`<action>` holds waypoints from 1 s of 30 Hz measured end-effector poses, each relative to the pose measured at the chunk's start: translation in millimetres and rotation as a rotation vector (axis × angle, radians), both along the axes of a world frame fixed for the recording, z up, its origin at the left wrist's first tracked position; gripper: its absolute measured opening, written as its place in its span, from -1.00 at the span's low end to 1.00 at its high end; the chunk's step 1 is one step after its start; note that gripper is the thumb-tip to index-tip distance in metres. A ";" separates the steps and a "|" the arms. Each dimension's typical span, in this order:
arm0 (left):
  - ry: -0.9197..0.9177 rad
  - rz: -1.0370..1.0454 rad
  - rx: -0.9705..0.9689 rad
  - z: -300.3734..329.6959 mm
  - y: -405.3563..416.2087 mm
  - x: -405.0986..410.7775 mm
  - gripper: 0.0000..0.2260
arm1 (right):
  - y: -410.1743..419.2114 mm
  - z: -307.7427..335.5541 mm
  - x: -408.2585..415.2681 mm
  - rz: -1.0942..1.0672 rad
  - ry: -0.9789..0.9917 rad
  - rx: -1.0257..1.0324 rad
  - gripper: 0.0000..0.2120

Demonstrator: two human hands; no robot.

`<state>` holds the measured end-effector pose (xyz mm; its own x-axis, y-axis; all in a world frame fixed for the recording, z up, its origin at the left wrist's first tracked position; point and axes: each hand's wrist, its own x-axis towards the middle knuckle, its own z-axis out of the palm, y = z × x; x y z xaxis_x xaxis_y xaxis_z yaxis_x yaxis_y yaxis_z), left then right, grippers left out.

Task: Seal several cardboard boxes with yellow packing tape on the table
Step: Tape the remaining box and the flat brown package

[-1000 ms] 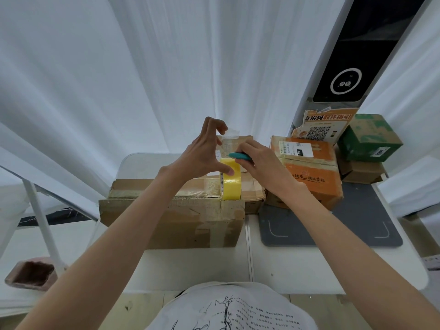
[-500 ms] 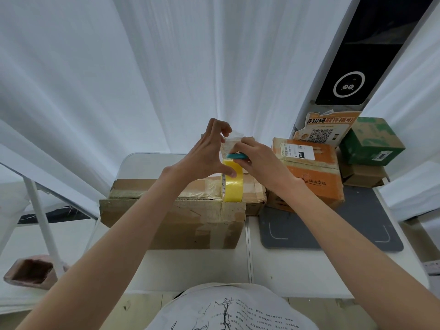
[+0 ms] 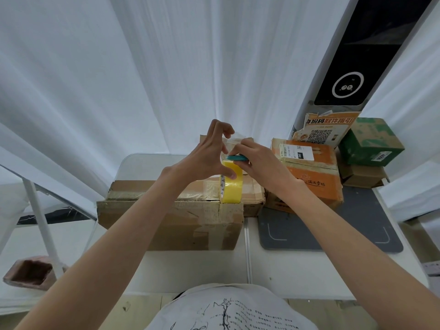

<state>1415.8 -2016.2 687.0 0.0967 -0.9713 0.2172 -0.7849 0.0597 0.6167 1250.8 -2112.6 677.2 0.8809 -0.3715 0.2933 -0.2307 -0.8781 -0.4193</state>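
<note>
So you've got the yellow tape roll (image 3: 231, 184) standing on edge on top of the big brown box (image 3: 171, 220), right at its 3 o'clock end, near the front edge. Your left hand (image 3: 207, 158) has its thumb pressed on the front of the roll and its fingers curled up over the top, pinching what looks like a clear strip of tape pulled upward, though it's hard to make that bit out. Your right hand (image 3: 259, 163) is gripping a small teal cutter (image 3: 237, 158) and holding it right at the top of the roll, touching the tape. The big box sits on the white bench (image 3: 190, 267) at about 11 o'clock from your chest. A smaller brown box (image 3: 252, 194) pokes out just behind it. At 1 o'clock there's an orange box (image 3: 309, 177) with a white shipping label, sitting partly on a grey mat (image 3: 333, 234). Past that, around 2 o'clock, a green box (image 3: 369, 141) is stacked on another brown box (image 3: 362, 175), and a torn orange card with a QR code (image 3: 323, 129) leans up behind the orange box. White curtains (image 3: 119, 79) hang all round the back.
</note>
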 end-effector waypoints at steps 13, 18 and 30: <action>0.014 -0.013 0.023 -5.6 -1.9 -0.2 -0.16 | -0.4 3.5 -0.9 -0.020 0.049 -0.031 -0.82; 0.020 -0.010 0.024 -6.1 -0.3 -0.4 -0.17 | 0.3 1.6 -1.0 -0.020 0.045 -0.056 -0.84; 0.014 -0.016 0.042 -4.5 -3.1 -5.7 -0.16 | -5.8 2.7 -13.4 -0.053 0.031 0.011 -0.88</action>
